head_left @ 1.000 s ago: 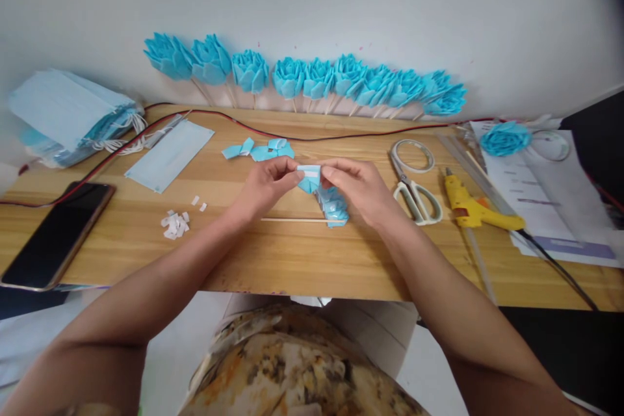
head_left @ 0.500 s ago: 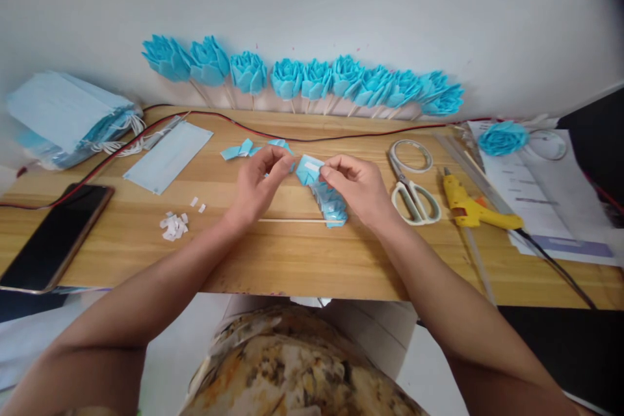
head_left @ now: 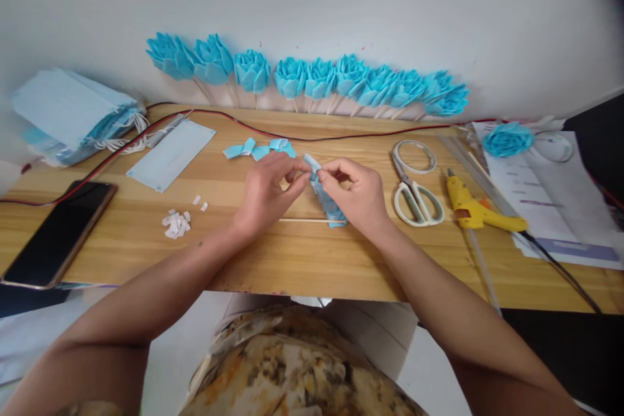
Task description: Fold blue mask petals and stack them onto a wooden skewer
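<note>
Between my two hands is a small light-blue fabric petal (head_left: pixel 311 161), seen almost edge-on, its lower part covered by fingers. My right hand (head_left: pixel 358 192) pinches it from the right with thumb and forefinger. From the other side my left hand (head_left: pixel 268 192) closes thumb and fingers at its left edge. Just beneath the right fingers lies a bundle of overlapping blue petals (head_left: pixel 334 211), partly hidden by that hand. A thin wooden stick (head_left: pixel 312 220) runs along the tabletop to the bundle's lower end. Loose blue petals (head_left: pixel 260 152) lie behind my left hand.
Scissors (head_left: pixel 418 203), a tape roll (head_left: pixel 431 157) and a yellow glue gun (head_left: pixel 468 208) are on the right. Leftward are white scraps (head_left: pixel 176 224), a phone (head_left: pixel 61 234) and stacked face masks (head_left: pixel 68 110). Blue flowers on sticks (head_left: pixel 291 78) line the wall, behind a cable (head_left: pixel 273 134).
My left hand has moved right to meet the petal at my right fingertips. The petal has turned from face-up to nearly edge-on, and its white strip is no longer visible.
</note>
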Demonstrator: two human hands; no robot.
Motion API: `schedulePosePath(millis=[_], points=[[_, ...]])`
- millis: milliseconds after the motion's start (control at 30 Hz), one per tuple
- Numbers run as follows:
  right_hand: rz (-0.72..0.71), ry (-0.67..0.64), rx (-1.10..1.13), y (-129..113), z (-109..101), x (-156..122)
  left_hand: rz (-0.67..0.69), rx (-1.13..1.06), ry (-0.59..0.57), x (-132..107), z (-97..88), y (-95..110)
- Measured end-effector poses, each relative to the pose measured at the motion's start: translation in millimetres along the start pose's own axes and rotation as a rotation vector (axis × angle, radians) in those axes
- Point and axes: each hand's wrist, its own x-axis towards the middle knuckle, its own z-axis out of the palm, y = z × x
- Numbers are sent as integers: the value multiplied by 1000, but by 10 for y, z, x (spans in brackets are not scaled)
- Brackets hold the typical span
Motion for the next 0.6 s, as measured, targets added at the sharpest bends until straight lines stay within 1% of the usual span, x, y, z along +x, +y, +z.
schedulePosePath(millis=[167,300,400,500,600], points=[[-87,16,-59,14,14,-20,-6,-1,13,-12,2,-4],[-157,29,-160,31,25,-35,41,7,31,-24,11,-19],[-197,36,-188,37,33,-42,73,17,45,-31,14,-30],[-220,38,-188,39,39,-45,68,29,40,-36,13,-29],[-211,28,-194,39,39,-44,62,37,41,-39,15,-21]])
